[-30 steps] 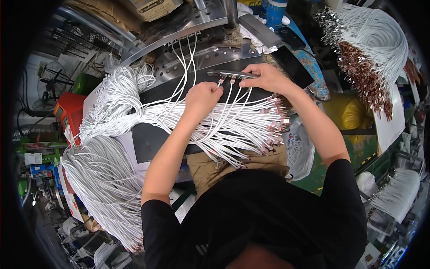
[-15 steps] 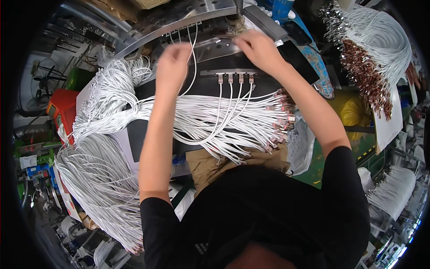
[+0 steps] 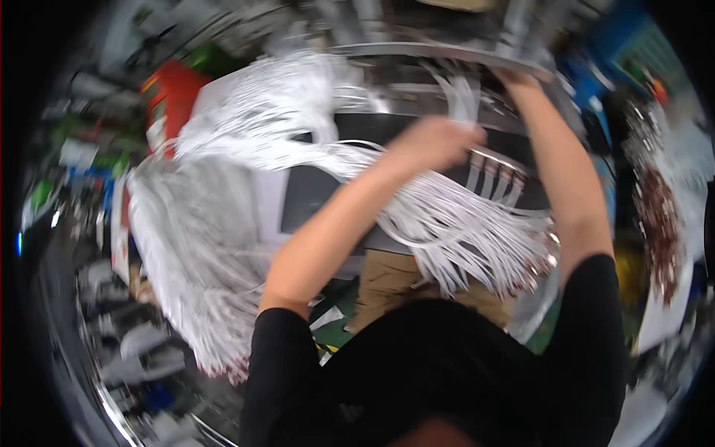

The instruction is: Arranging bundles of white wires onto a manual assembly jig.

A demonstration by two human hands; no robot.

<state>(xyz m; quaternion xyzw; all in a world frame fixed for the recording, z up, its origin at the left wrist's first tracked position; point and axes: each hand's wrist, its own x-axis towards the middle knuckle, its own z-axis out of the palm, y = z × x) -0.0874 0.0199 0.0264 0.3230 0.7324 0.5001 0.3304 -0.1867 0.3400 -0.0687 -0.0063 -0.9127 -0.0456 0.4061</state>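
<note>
My left hand (image 3: 439, 141) is over the middle of the work surface, smeared by motion, its fingers not clear. It is close to a few white cables (image 3: 459, 93) hanging from the metal fixture at the back, and whether it touches them I cannot tell. My right hand (image 3: 519, 79) reaches to the back under the curved metal edge, with its fingers mostly hidden. Just right of my left hand, several cable plugs (image 3: 500, 177) sit in a row along a thin metal strip. Below lies a large bundle of white cables (image 3: 454, 223), its plug ends fanned to the right.
A curved metal rail (image 3: 447, 52) crosses the back. At the left are a heaped cable coil (image 3: 261, 100), another hanging cable bundle (image 3: 197, 261) and a red object (image 3: 175, 93). Cables with brownish ends (image 3: 659, 231) hang at the far right.
The view has swung left, shifting the scene rightward. My left hand has moved right, across to near the row of plugs. My right hand has gone under the metal edge.
</note>
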